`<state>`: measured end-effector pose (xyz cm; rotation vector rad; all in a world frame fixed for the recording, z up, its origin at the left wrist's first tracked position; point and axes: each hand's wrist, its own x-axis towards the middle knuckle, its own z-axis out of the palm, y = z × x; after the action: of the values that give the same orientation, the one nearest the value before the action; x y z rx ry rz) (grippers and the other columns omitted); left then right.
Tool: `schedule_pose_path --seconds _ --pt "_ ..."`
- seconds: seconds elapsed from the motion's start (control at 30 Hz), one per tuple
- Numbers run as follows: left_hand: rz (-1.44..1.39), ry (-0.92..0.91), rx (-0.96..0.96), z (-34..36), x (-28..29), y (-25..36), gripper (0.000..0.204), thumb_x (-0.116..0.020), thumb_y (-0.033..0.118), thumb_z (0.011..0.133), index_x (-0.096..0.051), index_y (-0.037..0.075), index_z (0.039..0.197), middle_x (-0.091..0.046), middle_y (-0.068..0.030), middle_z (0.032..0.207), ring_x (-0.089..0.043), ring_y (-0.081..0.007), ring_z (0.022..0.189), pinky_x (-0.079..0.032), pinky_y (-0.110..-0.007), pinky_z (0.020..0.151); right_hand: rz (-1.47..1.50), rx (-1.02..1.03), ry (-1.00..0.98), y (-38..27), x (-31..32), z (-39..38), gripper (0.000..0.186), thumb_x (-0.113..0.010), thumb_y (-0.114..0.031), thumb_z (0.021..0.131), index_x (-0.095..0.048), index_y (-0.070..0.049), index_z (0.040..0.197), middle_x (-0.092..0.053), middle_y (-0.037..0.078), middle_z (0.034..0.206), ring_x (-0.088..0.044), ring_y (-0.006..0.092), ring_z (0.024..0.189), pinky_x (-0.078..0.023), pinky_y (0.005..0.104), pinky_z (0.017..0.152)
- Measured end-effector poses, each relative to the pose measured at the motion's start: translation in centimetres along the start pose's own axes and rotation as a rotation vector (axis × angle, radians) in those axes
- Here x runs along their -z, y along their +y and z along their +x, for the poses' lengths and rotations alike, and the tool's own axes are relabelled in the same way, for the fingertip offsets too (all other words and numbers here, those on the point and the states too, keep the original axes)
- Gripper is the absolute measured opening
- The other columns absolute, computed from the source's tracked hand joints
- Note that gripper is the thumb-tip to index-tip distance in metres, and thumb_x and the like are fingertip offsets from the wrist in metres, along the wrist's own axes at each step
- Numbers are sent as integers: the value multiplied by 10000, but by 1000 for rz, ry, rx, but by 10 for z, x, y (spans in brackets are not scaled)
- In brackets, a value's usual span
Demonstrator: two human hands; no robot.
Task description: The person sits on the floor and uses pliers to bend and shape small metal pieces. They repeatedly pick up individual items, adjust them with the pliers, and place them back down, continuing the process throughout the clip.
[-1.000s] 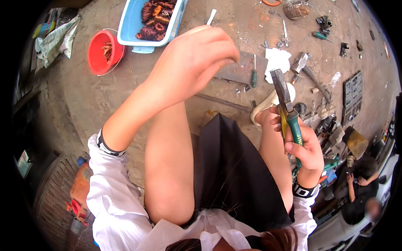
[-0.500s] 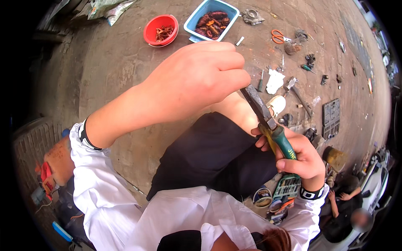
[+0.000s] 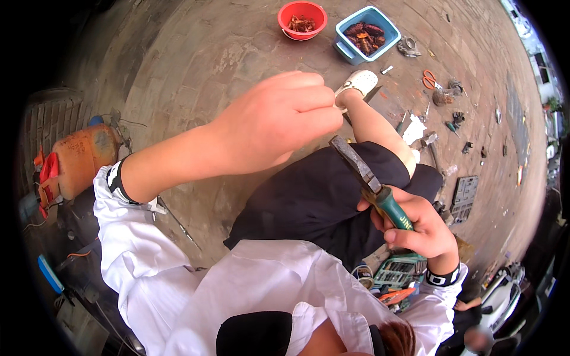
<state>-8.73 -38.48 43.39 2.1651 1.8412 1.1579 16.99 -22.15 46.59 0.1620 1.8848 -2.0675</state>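
My left hand is raised over my lap with fingers curled closed; whatever they might hold is hidden. Just to its right and slightly below, my right hand grips pliers with green handles, their dark metal jaws angled up toward the left hand. The jaws and left hand appear apart. Beneath both lies black cloth across my lap, and a bare leg with a white shoe stretches forward beyond them.
Ahead stand a red bucket with copper scraps and a blue basin of wire coils. Orange scissors, a hammer and a tool case lie rightward. An orange cylinder is left; a co-worker is lower right.
The view has turned leftward, shifting the bucket and basin right and bringing the cylinder further in. A leg now stretches forward. Both hands stay raised, the pliers still in my right.
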Motion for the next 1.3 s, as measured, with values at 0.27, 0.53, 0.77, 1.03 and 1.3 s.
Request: schedule_pose_path --seconds 0.27,0.53,0.77,1.03,1.3 --pt "23 37 201 -41 33 -13 167 -638 -85 702 -630 6 841 -563 -80 761 -538 -249 717 -429 -339 611 42 -26 57 3 -8 -12 126 -623 -21 770 -600 55 869 -523 226 1256 -564 217 897 -462 350 796" --pt "-3 -48 31 -26 13 3 192 -648 -36 667 -650 24 849 -547 -66 745 -514 -237 686 -412 -331 592 142 49 -28 5 -18 14 86 -638 -22 778 -565 24 772 -494 241 1302 -557 256 1040 -467 373 864" --pt "-1 -36 -35 -20 7 10 208 -628 -19 648 -642 16 852 -536 -65 735 -500 -238 666 -395 -326 578 143 30 -40 7 -20 10 72 -625 5 783 -559 32 780 -543 187 1204 -542 208 921 -455 335 789" --pt "228 63 168 -29 21 -13 137 -637 -29 713 -634 9 844 -558 -79 736 -529 -239 676 -417 -318 597 138 -12 45 9 -20 -16 73 -644 12 742 -576 37 758 -551 181 1136 -533 196 875 -441 333 786" --pt "-1376 197 977 -32 -41 33 69 -644 64 885 -612 14 920 -661 -68 865 -621 -115 764 -491 -237 660 129 -10 636 10 -48 27 186 -668 -66 800 -708 -3 971 -531 107 1167 -508 194 1054 -378 322 929"
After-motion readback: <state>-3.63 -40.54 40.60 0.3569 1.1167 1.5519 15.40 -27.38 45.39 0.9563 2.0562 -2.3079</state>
